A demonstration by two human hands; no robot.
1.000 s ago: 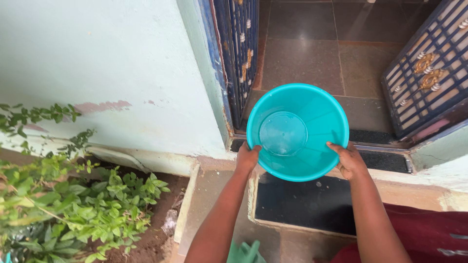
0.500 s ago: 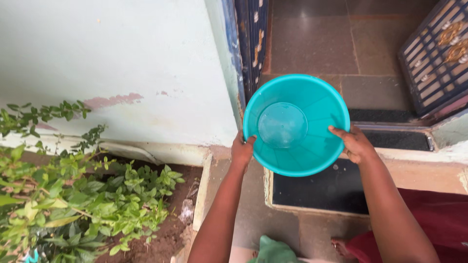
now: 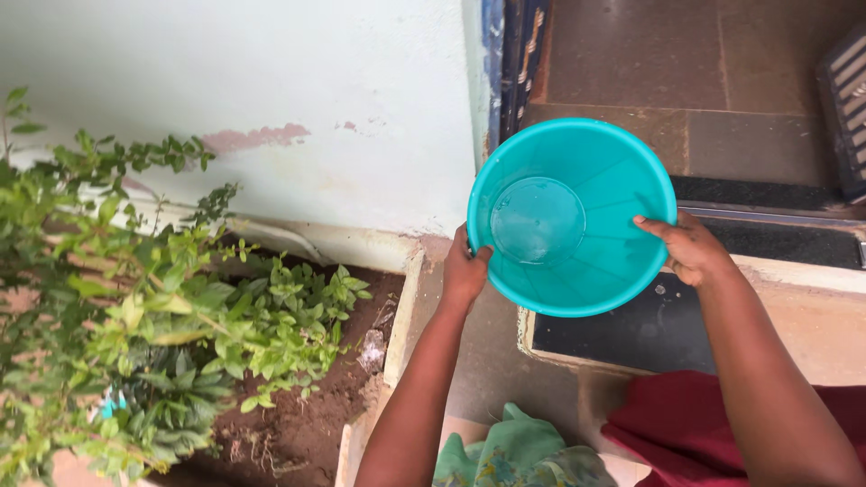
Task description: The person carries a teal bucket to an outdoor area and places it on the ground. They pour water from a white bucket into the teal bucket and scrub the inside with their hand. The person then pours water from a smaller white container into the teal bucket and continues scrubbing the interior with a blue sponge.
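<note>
I hold a round turquoise plastic basin [image 3: 577,216] in front of me with both hands, its open side facing me and nothing inside. My left hand [image 3: 465,271] grips the rim at the lower left. My right hand [image 3: 690,248] grips the rim at the right, fingers over the edge into the bowl. The basin hangs above a concrete step beside a doorway.
Leafy green plants [image 3: 153,307] grow in a soil bed [image 3: 307,424] at the left, bounded by a low concrete curb [image 3: 401,311]. A pale wall [image 3: 271,99] stands behind. A dark doormat [image 3: 649,329] lies below the basin; a blue metal gate [image 3: 510,54] and tiled floor [image 3: 686,72] lie beyond.
The view has swung left, so the basin now sits further right in view and more of the plants show. Both hands keep the same hold on the rim.
</note>
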